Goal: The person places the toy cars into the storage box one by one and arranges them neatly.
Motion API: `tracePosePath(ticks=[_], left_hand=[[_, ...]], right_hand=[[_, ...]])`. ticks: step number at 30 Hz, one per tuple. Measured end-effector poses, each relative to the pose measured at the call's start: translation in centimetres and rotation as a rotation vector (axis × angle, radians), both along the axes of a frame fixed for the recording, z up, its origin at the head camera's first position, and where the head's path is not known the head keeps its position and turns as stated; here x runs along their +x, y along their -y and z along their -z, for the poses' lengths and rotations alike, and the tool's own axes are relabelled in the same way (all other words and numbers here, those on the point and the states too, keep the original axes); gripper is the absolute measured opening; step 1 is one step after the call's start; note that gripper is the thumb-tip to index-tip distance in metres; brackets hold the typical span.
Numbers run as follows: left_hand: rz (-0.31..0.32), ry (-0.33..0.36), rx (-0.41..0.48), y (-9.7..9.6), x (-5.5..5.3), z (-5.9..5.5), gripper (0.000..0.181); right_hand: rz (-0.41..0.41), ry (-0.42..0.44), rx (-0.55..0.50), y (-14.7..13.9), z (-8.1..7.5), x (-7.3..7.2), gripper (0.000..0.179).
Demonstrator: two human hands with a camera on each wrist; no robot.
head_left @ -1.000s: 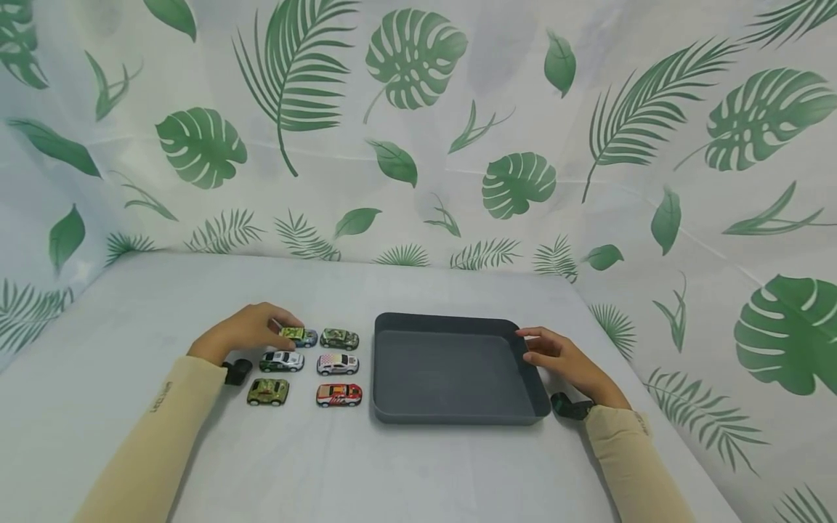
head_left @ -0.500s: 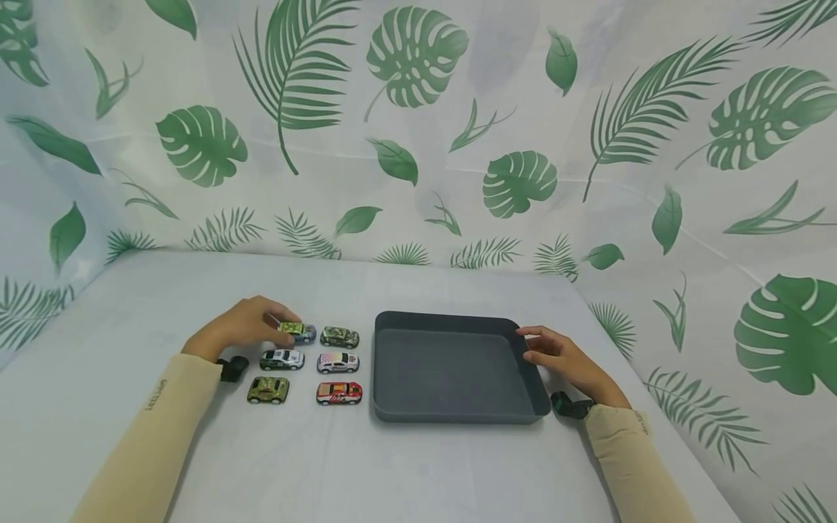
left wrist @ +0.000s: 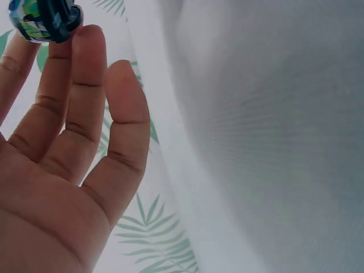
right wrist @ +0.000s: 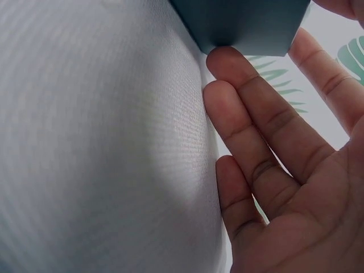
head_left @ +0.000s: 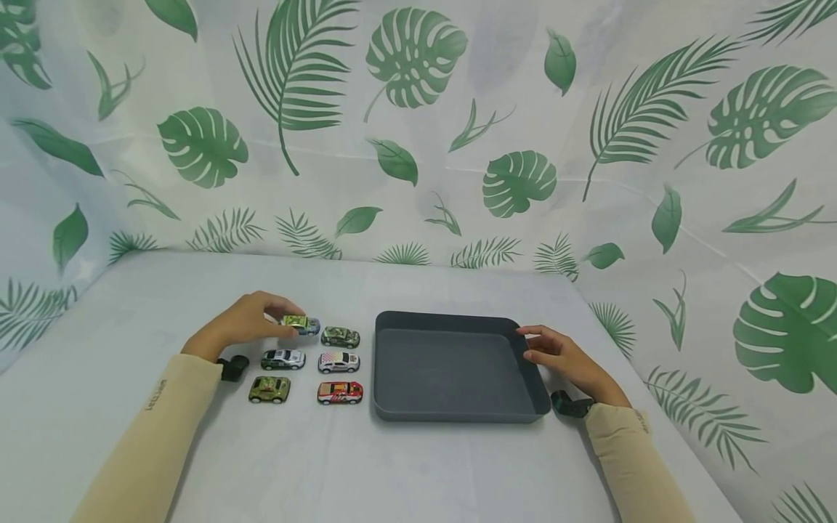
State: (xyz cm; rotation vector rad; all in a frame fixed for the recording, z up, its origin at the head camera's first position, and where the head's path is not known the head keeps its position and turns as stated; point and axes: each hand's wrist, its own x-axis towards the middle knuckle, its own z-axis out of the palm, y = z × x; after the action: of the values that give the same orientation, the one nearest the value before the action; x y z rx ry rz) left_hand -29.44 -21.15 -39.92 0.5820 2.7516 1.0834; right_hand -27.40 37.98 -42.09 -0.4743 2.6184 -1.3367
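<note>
My left hand [head_left: 245,323] pinches a yellow-green and blue toy car [head_left: 302,325] at the back of the left column of toy cars. In the left wrist view the same toy car [left wrist: 48,17] sits at the fingertips, partly cut off by the frame. My right hand [head_left: 565,363] holds the right wall of a dark grey rectangular tray [head_left: 458,419], thumb over the rim. In the right wrist view, fingertips touch the outside of the tray [right wrist: 244,28]. Nothing lies inside the tray.
Other toy cars stand left of the tray: a camouflage one [head_left: 340,337], a white-and-green one [head_left: 283,359], a white-and-pink one [head_left: 338,362], a green one [head_left: 269,389] and a red one [head_left: 339,393]. A white cloth [head_left: 418,472] covers the table; leaf-printed fabric [head_left: 445,174] hangs behind.
My left hand has closed on the yellow-green and blue toy car and raised it slightly, shifting it a little back and to the right. The right hand and tray stay put.
</note>
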Motion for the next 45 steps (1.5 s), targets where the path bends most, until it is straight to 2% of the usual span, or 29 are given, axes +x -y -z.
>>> tracePosePath(ticks=[25, 38, 45], left_hand=[[0.043, -0.035, 0.112, -1.1, 0.3, -0.2, 0.035], [0.055, -0.046, 0.121, -1.8, 0.4, -0.3, 0.033], [0.056, -0.065, 0.094, -2.1, 0.4, -0.2, 0.034]], right_hand=[[-0.003, -0.004, -0.002, 0.1, 0.0, 0.0, 0.051], [0.01, -0.008, 0.03, 0.0, 0.1, 0.1, 0.051], [-0.005, -0.003, 0.004, 0.1, 0.0, 0.1, 0.052]])
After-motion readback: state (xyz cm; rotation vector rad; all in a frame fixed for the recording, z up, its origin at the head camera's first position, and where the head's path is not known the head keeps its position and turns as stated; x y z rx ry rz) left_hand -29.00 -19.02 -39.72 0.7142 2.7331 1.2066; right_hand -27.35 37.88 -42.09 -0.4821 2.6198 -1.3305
